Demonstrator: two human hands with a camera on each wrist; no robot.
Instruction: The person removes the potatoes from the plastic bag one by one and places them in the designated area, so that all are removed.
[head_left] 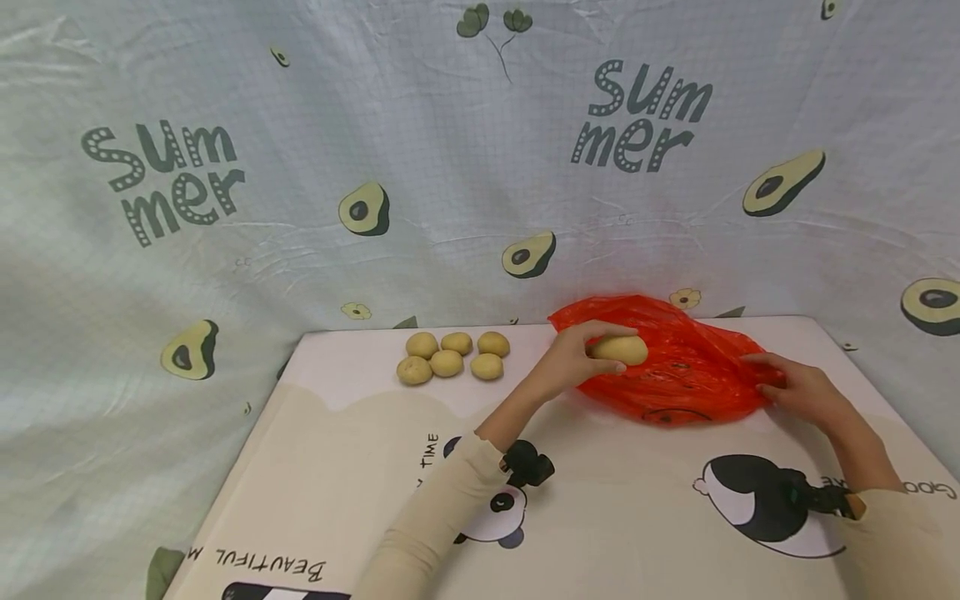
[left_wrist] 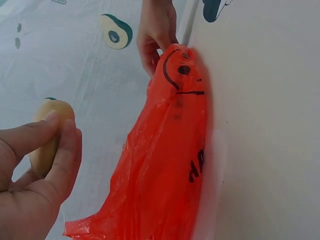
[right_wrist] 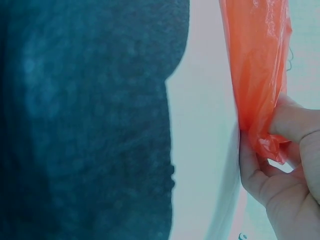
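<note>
My left hand (head_left: 567, 364) pinches a potato (head_left: 624, 350) between thumb and fingers, in front of a red plastic bag (head_left: 678, 367) in the head view. The left wrist view shows that potato (left_wrist: 50, 135) held up beside the bag (left_wrist: 155, 165). At the bag's right end, my right hand (head_left: 806, 390) grips the gathered red plastic; the right wrist view shows the thumb and fingers (right_wrist: 252, 170) around the bunched corner. The bag lies on its side on the table, with dark printing on it. Its inside is hidden.
Several potatoes (head_left: 447, 362) lie in two rows at the table's back left. The table (head_left: 600, 517) has a pale cover printed with pandas and words. A curtain (head_left: 450, 150) with avocado prints hangs right behind the back edge.
</note>
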